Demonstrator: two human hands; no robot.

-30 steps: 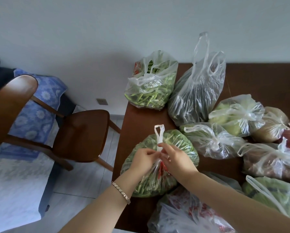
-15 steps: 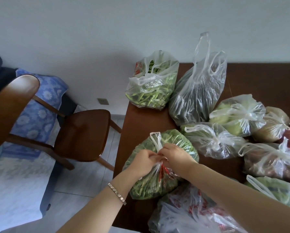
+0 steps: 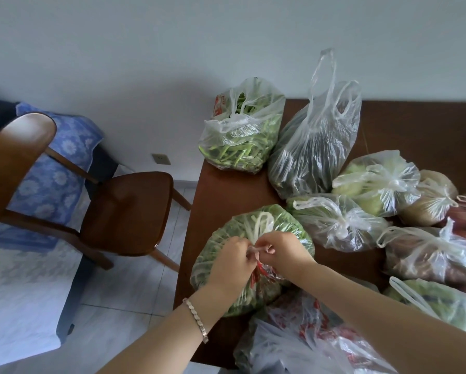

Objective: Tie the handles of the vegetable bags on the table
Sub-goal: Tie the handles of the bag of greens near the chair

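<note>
**Both hands pinch the handles of the green-vegetable bag**

The dark brown wooden surface (image 3: 415, 125) fills the right half of the view, its left edge running beside a tiled floor. To the left stands a brown wooden chair (image 3: 129, 211) with a curved backrest, and behind it a bed covered in blue floral cloth (image 3: 51, 168).

Clear plastic bags crowd the surface. At the far edge a tall clear bag of dark vegetables (image 3: 315, 141) stands with its two handle loops loose and upright. Just beside it on the left sits an open clear bag of green stalks (image 3: 240, 133), handles untied. To the right lie several bags with knotted tops: a bag of pale green produce (image 3: 377, 182), a bag of brown produce (image 3: 428, 201), a clear knotted bag (image 3: 337, 222) and a bag of reddish-brown produce (image 3: 431, 255). Near the front edge lies a crumpled bag with red print (image 3: 302, 338).

The round clear bag of green leafy vegetables (image 3: 242, 238) rests near the left edge of the surface, directly in front of the person. The left hand (image 3: 231, 263), with a silver bracelet (image 3: 196, 319) on its wrist, and the right hand (image 3: 285, 252) meet over the bag's top. Each grip is narrow, pinched on the twisted white handles (image 3: 261, 225), one loop of which stands up past the fingers.
</note>
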